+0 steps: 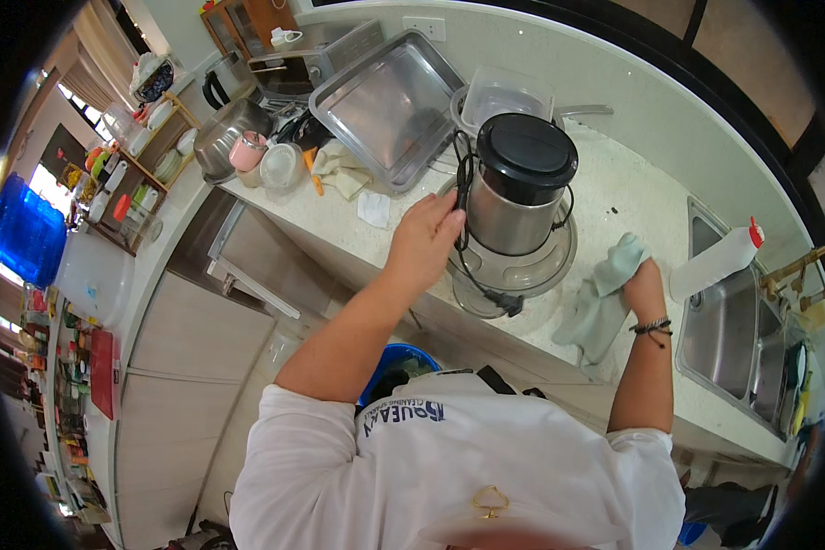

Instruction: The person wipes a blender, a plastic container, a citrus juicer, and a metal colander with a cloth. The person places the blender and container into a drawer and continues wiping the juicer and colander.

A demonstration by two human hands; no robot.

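A stainless steel appliance (509, 216) with a black lid (528, 150) stands upright on a clear round dish or lid (557, 265) on the counter. Its bundled black power cord (464, 199) hangs down the left side, and the plug (509, 302) rests low over the clear rim. My left hand (423, 240) is against the cord and the stack's left side; its fingertips are partly hidden, so a grip cannot be made out. Bunched in my right hand (643, 289) is a pale green cloth (598, 302), spread partly over the countertop (591, 206).
A white bottle with a red cap (715, 261) stands beside the steel sink (718, 337). Behind the appliance are a metal tray (392, 103) and clear plastic containers (509, 96). Leftward lie a cream cloth (344, 168), a steel bowl (230, 137) and an open cabinet door (261, 268). Another person's leg (729, 512) shows lower right.
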